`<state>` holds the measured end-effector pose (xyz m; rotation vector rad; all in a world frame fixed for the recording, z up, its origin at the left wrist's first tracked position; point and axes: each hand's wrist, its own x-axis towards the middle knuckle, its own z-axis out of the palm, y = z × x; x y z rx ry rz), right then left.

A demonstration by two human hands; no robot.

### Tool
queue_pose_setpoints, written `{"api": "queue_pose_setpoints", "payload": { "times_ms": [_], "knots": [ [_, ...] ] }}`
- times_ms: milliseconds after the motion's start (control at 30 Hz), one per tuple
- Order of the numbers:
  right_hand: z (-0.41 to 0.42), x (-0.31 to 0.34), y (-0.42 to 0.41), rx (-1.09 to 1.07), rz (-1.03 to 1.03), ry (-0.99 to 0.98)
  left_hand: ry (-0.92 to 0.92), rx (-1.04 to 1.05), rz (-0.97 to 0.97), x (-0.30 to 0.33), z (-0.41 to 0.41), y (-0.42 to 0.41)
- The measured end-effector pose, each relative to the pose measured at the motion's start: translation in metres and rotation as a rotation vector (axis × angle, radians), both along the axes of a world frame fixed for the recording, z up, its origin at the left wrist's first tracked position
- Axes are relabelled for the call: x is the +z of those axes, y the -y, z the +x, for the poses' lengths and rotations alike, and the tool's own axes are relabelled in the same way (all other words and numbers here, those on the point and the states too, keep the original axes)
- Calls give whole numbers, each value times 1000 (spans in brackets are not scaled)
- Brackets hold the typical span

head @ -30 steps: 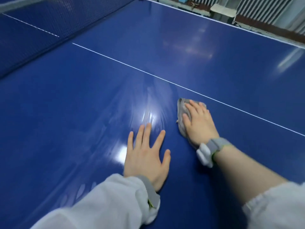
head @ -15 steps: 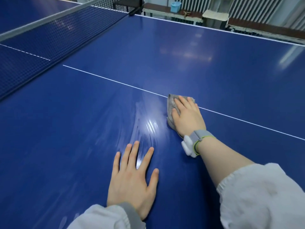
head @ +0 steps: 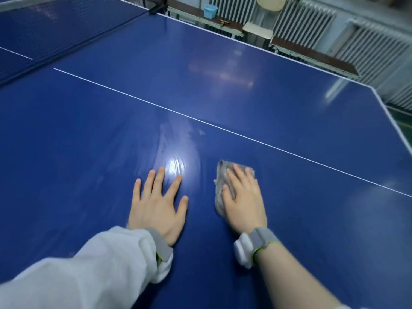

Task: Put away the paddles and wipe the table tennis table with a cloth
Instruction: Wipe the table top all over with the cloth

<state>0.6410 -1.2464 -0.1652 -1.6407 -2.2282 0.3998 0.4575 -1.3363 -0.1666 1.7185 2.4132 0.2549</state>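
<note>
Your right hand [head: 244, 200] presses the grey cloth [head: 220, 186] flat on the blue table [head: 289, 103], fingers straight and close together. Your left hand [head: 157, 206] lies at its 9 o'clock, fingers spread on the surface, apart from the cloth.

Blue desk [head: 278, 90] with a glossy top, white edge lines and a thin white centre line running from upper left to lower right. Net [head: 55, 25] across the far left end. Smeared streaks and a bright glare patch show near mid-surface. Left hand [head: 157, 206] lies flat on the top, fingers spread. Right hand [head: 244, 201] presses a crumpled grey cloth [head: 221, 184] against the top, just beside the left.
</note>
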Motion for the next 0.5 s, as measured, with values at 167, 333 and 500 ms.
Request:
{"api": "queue_pose_setpoints", "payload": {
  "times_ms": [167, 333, 500],
  "knots": [
    [7, 4, 150, -11, 22, 16, 73, -67, 59, 12, -1, 10],
    [4, -5, 230, -24, 4, 60, 102, -360, 79, 6, 6, 32],
    [10, -1, 217, 38, 44, 155, 135, -214, 40, 3, 24, 38]
  ]
}}
